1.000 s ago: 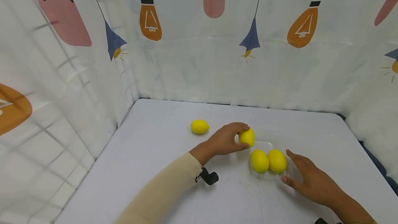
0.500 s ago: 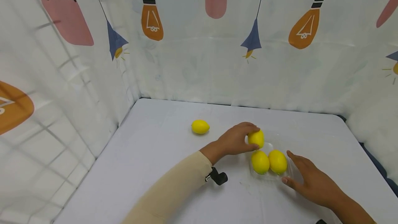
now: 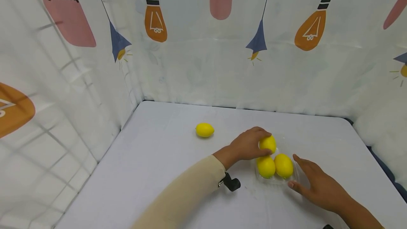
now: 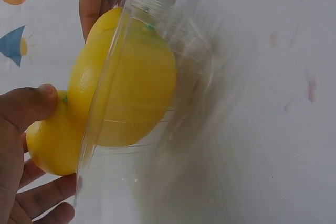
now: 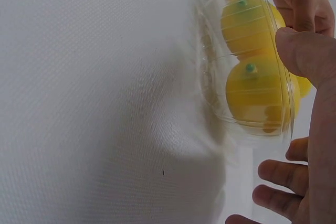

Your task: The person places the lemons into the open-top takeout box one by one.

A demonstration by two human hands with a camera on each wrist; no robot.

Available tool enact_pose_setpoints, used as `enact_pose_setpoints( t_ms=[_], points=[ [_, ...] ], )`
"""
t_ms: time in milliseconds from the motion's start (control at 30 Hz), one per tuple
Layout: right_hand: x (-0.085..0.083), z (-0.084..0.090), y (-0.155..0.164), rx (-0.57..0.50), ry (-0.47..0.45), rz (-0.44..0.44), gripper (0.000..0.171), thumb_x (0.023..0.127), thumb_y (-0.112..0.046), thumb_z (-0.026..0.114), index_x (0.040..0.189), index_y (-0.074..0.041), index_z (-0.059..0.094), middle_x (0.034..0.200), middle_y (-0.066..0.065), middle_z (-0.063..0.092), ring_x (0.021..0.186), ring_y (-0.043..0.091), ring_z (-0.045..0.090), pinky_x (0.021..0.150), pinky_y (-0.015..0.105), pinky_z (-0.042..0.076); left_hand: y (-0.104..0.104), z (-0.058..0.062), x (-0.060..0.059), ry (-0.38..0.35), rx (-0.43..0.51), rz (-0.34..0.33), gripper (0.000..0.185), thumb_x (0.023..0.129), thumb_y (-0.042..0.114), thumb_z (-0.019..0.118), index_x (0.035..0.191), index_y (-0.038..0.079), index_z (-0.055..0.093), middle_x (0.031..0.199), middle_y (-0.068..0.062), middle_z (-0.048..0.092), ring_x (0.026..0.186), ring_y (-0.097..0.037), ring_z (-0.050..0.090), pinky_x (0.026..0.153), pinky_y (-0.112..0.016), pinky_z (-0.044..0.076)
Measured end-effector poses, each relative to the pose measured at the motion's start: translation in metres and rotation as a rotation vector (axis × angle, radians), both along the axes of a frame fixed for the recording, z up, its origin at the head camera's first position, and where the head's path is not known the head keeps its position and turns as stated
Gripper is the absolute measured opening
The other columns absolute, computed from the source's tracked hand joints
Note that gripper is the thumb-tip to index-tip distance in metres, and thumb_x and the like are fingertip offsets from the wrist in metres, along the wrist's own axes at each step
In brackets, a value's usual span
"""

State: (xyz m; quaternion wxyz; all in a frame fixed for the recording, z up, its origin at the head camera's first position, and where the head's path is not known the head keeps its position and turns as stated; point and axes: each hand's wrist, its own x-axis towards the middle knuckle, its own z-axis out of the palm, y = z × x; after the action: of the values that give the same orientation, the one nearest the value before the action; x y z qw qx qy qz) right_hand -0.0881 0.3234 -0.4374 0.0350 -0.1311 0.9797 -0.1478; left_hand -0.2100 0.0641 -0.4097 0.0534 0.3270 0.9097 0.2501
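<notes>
Left hand (image 3: pixel 249 146) curls its fingers and thumb round a lemon (image 3: pixel 268 144), holding it at the far end of the clear tray (image 3: pixel 297 174); whether that lemon already rests on the tray floor cannot be told from the head view. Seen from the left wrist, the thumb (image 4: pixel 26 106) presses the lemon's (image 4: pixel 52 140) side, just outside the tray's rim (image 4: pixel 102 103).

Two more lemons lie side by side in the tray's near half, one to the left (image 3: pixel 265 166) and one to the right (image 3: pixel 283 165), touching each other (the held fruit sits just behind the left one).

Right hand (image 3: pixel 318 185) lies spread with relaxed fingers at the tray's right side, thumb at the near corner and forefinger along the edge; it grips nothing. The right wrist view shows its thumb (image 5: pixel 310 56) against the tray wall (image 5: pixel 210 77), with the lemons (image 5: pixel 260 90) stacked behind the plastic.

A fourth lemon (image 3: pixel 205 130) sits alone on the white table (image 3: pixel 159 158), well apart to the left. A cream sleeve (image 3: pixel 184 197) covers the left forearm, and printed curtains (image 3: pixel 203 45) wall the table in.
</notes>
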Motion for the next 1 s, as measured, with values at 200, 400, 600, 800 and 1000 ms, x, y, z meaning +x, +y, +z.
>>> enact_pose_setpoints(
  t_ms=[200,400,600,800,1000],
  points=[
    [0.0,0.0,0.0,0.0,-0.003,-0.001,0.098,0.09,-0.071,0.061,0.16,-0.011,0.031,0.148,0.027,0.043,0.126,0.049,0.052,0.086,0.069,0.051,0.007,-0.002,0.002,0.02,-0.028,0.027,0.058,0.095,0.05,0.069,0.146,0.026,0.058,0.144,0.009,0.054,0.126,-0.007,0.053,0.107,-0.027,0.043],
    [0.0,0.001,-0.001,-0.006,0.0,0.001,0.097,0.09,-0.071,0.061,0.161,-0.012,0.03,0.148,0.028,0.043,0.125,0.05,0.052,0.085,0.069,0.051,0.012,-0.003,0.003,0.06,-0.062,0.027,0.056,0.096,0.05,0.068,0.144,0.025,0.059,0.142,0.01,0.057,0.127,-0.005,0.052,0.105,-0.035,0.043],
    [0.0,0.002,-0.001,-0.017,0.007,0.008,0.096,0.091,-0.069,0.062,0.161,-0.012,0.03,0.148,0.027,0.043,0.126,0.05,0.052,0.086,0.069,0.051,0.015,-0.005,0.002,0.059,-0.098,0.02,0.053,0.097,0.049,0.067,0.143,0.024,0.061,0.14,0.01,0.059,0.128,-0.005,0.052,0.103,-0.037,0.044],
    [0.0,0.001,-0.001,-0.009,-0.009,0.001,0.098,0.09,-0.072,0.061,0.161,-0.011,0.03,0.149,0.027,0.043,0.128,0.05,0.05,0.087,0.07,0.05,0.019,-0.007,0.003,0.027,-0.189,0.002,0.05,0.103,0.049,0.057,0.147,0.024,0.058,0.144,0.012,0.057,0.134,-0.005,0.049,0.108,-0.039,0.039],
    [0.0,0.0,-0.002,0.018,-0.033,-0.017,0.102,0.088,-0.076,0.059,0.16,-0.011,0.03,0.148,0.029,0.044,0.126,0.05,0.051,0.086,0.07,0.051,0.021,-0.008,0.004,0.022,-0.235,-0.008,0.052,0.105,0.05,0.051,0.15,0.026,0.053,0.147,0.012,0.054,0.137,-0.005,0.046,0.115,-0.044,0.032]
  ],
)
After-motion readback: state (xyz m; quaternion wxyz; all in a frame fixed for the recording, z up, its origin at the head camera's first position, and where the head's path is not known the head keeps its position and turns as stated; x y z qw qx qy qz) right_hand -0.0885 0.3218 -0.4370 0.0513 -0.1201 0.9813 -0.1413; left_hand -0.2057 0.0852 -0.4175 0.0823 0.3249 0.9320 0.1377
